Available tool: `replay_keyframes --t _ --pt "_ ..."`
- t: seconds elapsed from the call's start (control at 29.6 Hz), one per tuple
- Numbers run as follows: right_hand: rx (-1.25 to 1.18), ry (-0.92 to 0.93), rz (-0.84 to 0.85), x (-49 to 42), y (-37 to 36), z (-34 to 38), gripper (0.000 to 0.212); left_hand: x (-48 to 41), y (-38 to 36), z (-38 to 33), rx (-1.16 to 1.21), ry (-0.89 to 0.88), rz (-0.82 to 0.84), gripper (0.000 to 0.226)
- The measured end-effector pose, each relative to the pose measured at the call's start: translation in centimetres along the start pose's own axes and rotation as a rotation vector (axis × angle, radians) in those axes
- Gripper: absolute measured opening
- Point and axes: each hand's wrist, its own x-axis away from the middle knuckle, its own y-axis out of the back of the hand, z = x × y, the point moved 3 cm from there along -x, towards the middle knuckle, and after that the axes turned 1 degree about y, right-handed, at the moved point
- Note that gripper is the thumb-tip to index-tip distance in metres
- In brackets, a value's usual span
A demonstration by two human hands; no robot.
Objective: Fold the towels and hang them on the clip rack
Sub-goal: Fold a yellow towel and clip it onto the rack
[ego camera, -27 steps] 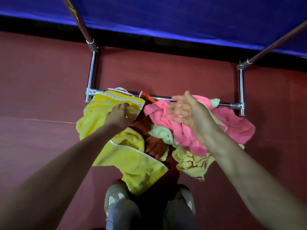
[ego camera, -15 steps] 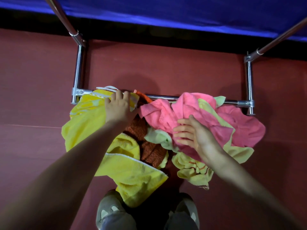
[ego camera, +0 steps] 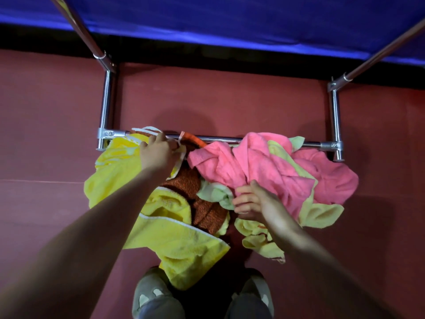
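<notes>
A heap of towels lies on the red floor against the low bar of a chrome rack (ego camera: 220, 139). The yellow towel (ego camera: 179, 242) spreads at the left, a rust-brown towel (ego camera: 184, 183) sits in the middle, and a pink towel (ego camera: 264, 166) and a pale green towel (ego camera: 319, 215) lie at the right. My left hand (ego camera: 156, 153) grips the yellow towel's white-trimmed top edge by the bar. Lower down, my right hand (ego camera: 250, 201) has its fingers curled into the lower edge of the pink towel, next to a pale green fold.
The rack's chrome legs (ego camera: 106, 107) rise at left and right (ego camera: 335, 116). A blue cloth (ego camera: 230, 17) hangs behind it. My two grey shoes (ego camera: 151, 293) stand just below the towel heap. Bare red floor (ego camera: 46, 134) lies on both sides.
My left hand has slid up the yellow towel to its top edge at the bar. My right hand has come down from the top of the pink towel to its lower edge.
</notes>
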Motion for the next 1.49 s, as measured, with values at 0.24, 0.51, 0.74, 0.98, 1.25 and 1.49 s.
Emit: replay_keyframes --t 0.24,0.51,0.74,0.98,1.25,1.49 --pt "-0.096 0.134 -0.046 4.1 -0.6 4.3 0.038 5.5 9.1 -0.6 1.232 0.099 0.148 0.02" --pt "-0.138 0.657 -0.011 15.1 -4.3 14.9 0.016 14.5 23.4 -7.8 1.687 0.051 0.229 0.036" --pt "-0.061 0.807 0.025 22.3 -5.4 16.1 0.015 21.2 30.0 -9.9 1.98 -0.178 0.52 0.051" --pt "0.062 0.887 -0.015 27.1 -5.3 15.4 0.024 26.6 33.6 -11.0 1.832 -0.251 0.277 0.018" --pt "0.088 0.941 0.031 31.4 -5.4 13.4 0.031 31.7 36.4 -11.2 1.784 -0.287 0.205 0.037" --pt "-0.038 1.029 -0.074 35.5 -4.0 14.3 0.026 34.5 38.4 -9.3 1.272 -0.331 -0.014 0.045"
